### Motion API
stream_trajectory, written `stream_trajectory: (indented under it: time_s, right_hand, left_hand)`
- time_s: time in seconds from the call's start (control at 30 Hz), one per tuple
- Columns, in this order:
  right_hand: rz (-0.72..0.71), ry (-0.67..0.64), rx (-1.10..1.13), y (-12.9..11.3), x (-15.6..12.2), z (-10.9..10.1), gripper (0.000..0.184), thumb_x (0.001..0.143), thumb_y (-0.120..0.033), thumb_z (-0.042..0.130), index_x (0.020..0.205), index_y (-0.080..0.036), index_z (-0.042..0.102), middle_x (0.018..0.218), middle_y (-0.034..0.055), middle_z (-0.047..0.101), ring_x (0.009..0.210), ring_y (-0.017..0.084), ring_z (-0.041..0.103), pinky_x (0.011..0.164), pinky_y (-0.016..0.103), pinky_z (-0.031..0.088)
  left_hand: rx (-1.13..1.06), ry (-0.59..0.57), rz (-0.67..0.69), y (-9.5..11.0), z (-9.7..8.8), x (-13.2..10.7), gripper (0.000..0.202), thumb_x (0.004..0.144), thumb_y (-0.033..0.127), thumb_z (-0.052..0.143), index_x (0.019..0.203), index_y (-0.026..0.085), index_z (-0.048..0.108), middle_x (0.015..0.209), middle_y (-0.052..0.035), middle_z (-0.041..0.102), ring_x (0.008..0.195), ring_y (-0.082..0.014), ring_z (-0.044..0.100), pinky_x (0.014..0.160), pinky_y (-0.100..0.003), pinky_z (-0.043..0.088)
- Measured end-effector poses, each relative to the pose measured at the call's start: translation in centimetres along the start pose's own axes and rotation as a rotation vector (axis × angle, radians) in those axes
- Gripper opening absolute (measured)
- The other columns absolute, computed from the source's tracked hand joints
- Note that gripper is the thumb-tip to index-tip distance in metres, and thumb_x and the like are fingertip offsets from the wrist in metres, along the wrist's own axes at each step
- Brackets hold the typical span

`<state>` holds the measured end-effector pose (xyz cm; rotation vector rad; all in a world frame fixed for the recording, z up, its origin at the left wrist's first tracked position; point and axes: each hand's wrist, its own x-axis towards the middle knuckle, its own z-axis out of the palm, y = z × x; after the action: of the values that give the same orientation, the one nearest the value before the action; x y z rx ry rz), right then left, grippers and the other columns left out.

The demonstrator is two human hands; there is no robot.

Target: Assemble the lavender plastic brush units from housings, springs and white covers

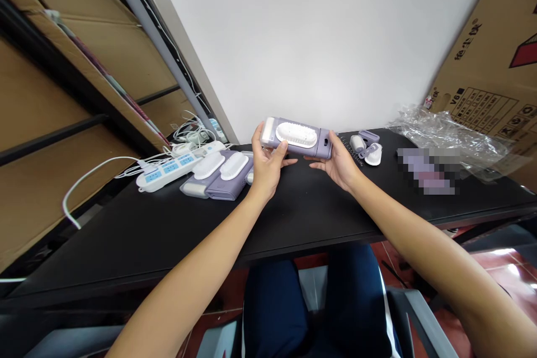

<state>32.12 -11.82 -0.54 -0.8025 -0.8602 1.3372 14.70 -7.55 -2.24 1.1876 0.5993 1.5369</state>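
Both hands hold up a purple-and-white cleaning brush (296, 134) above the black desk, its oval white bristle pad facing me. My left hand (267, 168) grips the white end, with its thumb on the front beside the pad. At the other end, my right hand (339, 162) is closed around the purple part; some of its fingers are hidden behind. Left of my left hand lie similar purple devices with white oval pads (234, 166), side by side. Small purple and white parts (369, 148) rest on the desk just right of my right hand.
A white power strip (170, 170) with tangled white cables (191, 134) lies on the left of the black desk (168, 240). Crumpled clear plastic (453, 134) and a pixelated item (425, 170) lie right. Cardboard boxes (495, 78) flank the white wall (319, 33).
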Motion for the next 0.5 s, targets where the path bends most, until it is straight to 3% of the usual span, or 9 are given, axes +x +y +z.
stream_trajectory:
  time_s: [0.13, 0.3, 0.5]
  right_hand:
    - [0.014, 0.049, -0.019, 0.3, 0.0, 0.2, 0.039, 0.113, -0.05, 0.034, 0.123, -0.024, 0.061, 0.102, 0.0055, 0.081, 0.082, 0.019, 0.077, 0.067, 0.028, 0.06]
    - [-0.006, 0.082, -0.052, 1.1, 0.2, 0.2, 0.034, 0.113, -0.049, 0.038, 0.129, -0.026, 0.056, 0.106, 0.0055, 0.08, 0.08, 0.018, 0.077, 0.071, 0.031, 0.06]
    - [-0.024, 0.072, -0.123, 1.3, 0.2, 0.0, 0.034, 0.113, -0.051, 0.038, 0.129, -0.025, 0.054, 0.11, 0.0075, 0.078, 0.079, 0.019, 0.076, 0.069, 0.03, 0.06]
  left_hand:
    - [0.023, -0.018, 0.005, -0.2, 0.0, 0.0, 0.097, 0.075, 0.046, 0.094, 0.157, 0.042, 0.041, 0.128, -0.0058, 0.064, 0.088, -0.0141, 0.071, 0.069, -0.027, 0.069]
    - [0.071, -0.019, 0.05, -1.1, -0.2, 0.2, 0.097, 0.075, 0.051, 0.093, 0.156, 0.044, 0.04, 0.134, -0.0069, 0.062, 0.095, -0.0165, 0.071, 0.068, -0.026, 0.069]
    - [0.093, -0.044, 0.026, -1.3, -0.5, 0.4, 0.098, 0.077, 0.054, 0.092, 0.158, 0.044, 0.039, 0.131, -0.0083, 0.064, 0.091, -0.0187, 0.074, 0.059, -0.021, 0.065]
